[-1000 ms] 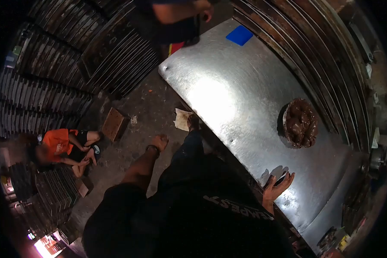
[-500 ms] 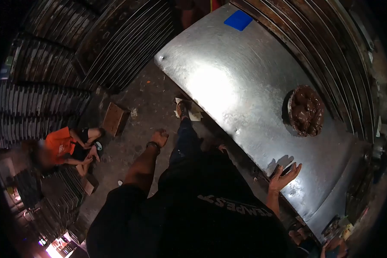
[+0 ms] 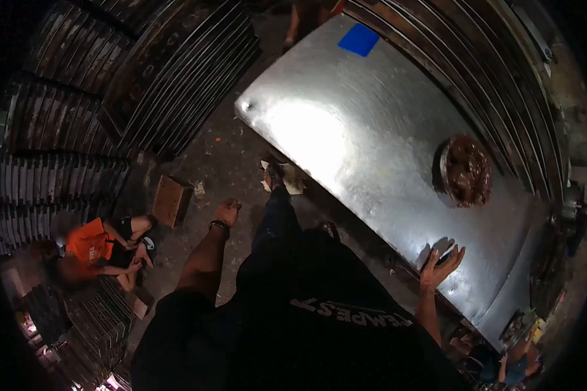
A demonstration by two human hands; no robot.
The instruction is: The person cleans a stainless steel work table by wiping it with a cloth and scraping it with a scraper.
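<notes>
My left hand (image 3: 227, 212) hangs over the floor beside my forward leg, its fingers curled in, with nothing showing in them. A dark band circles that wrist. My right hand (image 3: 442, 268) is over the near edge of the metal table (image 3: 378, 150), palm up and fingers apart. A narrow whitish streak shows beside its fingers; whether it is an object or a glint I cannot make out. Farther up the table, apart from my hand, a round container of glossy brown paste (image 3: 466, 171) sits near the trays. A blue flat piece (image 3: 359, 40) lies at the far end.
Stacked dark metal trays (image 3: 182, 72) line the left, and more trays (image 3: 476, 72) stand behind the table. A person in an orange shirt (image 3: 90, 246) sits low at the left, near a wooden box (image 3: 171, 201). Another person (image 3: 516, 368) is at the lower right.
The view has shifted slightly. My left hand appears a little lower and farther left, my right hand slightly farther right. The paste and blue piece stay on the table.
</notes>
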